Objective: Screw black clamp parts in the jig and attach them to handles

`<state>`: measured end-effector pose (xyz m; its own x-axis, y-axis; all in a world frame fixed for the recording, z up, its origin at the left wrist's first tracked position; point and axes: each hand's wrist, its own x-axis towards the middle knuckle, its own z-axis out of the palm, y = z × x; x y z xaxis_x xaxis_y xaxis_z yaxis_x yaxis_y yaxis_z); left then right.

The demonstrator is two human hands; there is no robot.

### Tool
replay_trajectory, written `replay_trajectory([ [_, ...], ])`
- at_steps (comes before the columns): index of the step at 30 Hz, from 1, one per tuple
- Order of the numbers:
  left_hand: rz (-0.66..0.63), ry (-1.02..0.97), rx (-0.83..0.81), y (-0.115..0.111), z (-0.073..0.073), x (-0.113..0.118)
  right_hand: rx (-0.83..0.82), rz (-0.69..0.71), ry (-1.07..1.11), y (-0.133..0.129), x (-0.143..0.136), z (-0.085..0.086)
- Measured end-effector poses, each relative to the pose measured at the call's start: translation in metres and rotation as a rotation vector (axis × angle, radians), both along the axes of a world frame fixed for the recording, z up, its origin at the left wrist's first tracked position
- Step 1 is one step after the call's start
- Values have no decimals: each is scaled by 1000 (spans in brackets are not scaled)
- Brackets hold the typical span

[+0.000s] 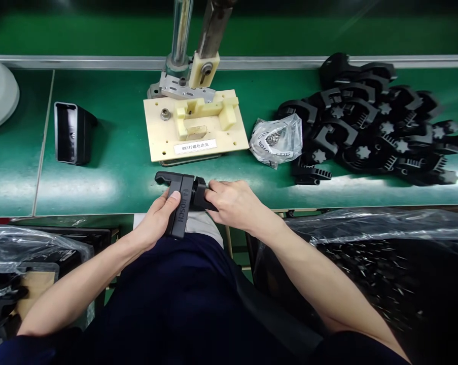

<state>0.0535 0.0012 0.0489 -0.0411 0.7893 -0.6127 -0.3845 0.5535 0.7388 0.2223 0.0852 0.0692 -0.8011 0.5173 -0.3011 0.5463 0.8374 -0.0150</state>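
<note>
A black plastic clamp housing [180,210] marked BOSCH is in front of me, just past the bench's near edge. My left hand [161,215] grips its left side, thumb flat on the face near the lettering. At its right, my right hand [231,203] has its fingers curled around a black piece [201,195] that meets the housing. Whether that piece is joined to the housing I cannot tell, as my fingers cover part of it. Beyond both hands sits a cream fixture plate [156,137] with raised blocks and a white label.
On the bench's left stands a hollow black housing [84,134]. A clear bag of small metal parts [276,139] lies right of the fixture, beside a heap of black plastic parts [365,126]. A metal post [209,35] rises behind. Plastic-lined bins [369,274] flank me below.
</note>
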Motion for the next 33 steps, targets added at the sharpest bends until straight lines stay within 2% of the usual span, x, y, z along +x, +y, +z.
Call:
replay_trajectory([
  [5, -11, 25, -60, 4, 3, 1, 18, -16, -34, 2, 2, 3],
  [11, -68, -3, -8, 8, 7, 4, 62, -22, -52, 1, 3, 6],
  [15, -70, 134, 30, 12, 10, 8, 75, -19, -45, -1, 3, 9],
  [21, -155, 269, -26, 19, 15, 9, -2, -71, -15, 2, 1, 9],
  [24, -184, 256, 13, 22, 17, 8, -52, -84, 18, 5, 1, 9],
  [33, -225, 161, 48, 24, 20, 5, -68, -99, 22, 11, 1, 14],
])
